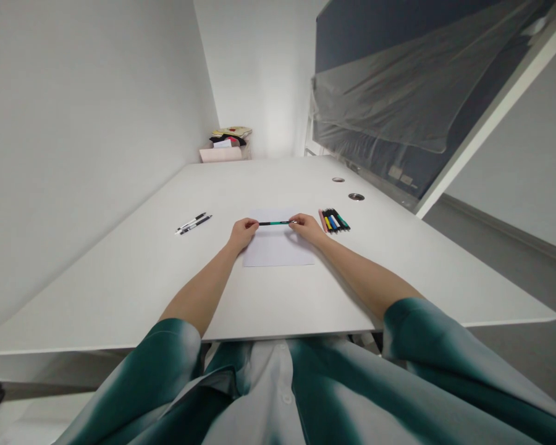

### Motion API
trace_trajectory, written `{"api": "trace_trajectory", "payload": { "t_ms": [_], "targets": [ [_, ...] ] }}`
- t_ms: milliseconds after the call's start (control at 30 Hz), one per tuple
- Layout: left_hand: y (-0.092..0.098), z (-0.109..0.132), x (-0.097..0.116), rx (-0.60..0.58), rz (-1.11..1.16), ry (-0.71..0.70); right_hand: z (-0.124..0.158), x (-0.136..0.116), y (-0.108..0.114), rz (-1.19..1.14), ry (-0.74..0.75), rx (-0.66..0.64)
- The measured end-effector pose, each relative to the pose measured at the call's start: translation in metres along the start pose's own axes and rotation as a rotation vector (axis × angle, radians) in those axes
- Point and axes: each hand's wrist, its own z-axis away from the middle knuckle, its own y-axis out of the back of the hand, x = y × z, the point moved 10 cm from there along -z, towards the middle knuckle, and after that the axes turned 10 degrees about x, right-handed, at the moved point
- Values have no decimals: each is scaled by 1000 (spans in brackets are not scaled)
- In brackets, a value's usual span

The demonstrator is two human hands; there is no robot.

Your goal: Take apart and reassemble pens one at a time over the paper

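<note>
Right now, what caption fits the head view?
Left hand and right hand pinch a slim green-and-black pen above white paper.

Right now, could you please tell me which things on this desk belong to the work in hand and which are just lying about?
In use: green-and-black pen, left hand, right hand, white paper sheet.
Lying about: two black-and-silver pens, row of coloured pens.

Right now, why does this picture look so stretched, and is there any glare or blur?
Head view: a wide lens slants the white table and swells the nearby green-and-white sleeve. Light is soft, without harsh glare; the small green pen looks slightly soft.
</note>
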Motion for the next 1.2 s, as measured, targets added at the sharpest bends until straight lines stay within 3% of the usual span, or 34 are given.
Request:
{"api": "trace_trajectory", "payload": {
  "t_ms": [167,367,600,867,1200],
  "targets": [
    [2,-5,-12,17,141,84,1,6,-1,-305,-160,-39],
    [6,-6,-14,21,242,136,5,5,1,-419,-242,-25],
    [4,-6,-16,7,323,170,7,-1,6,-382,-254,-4],
    [5,-6,-20,8,331,200,8,-1,13,-149,-213,29],
    [7,-7,-22,22,295,178,7,-3,9,-192,-202,-14]
  ]
}}
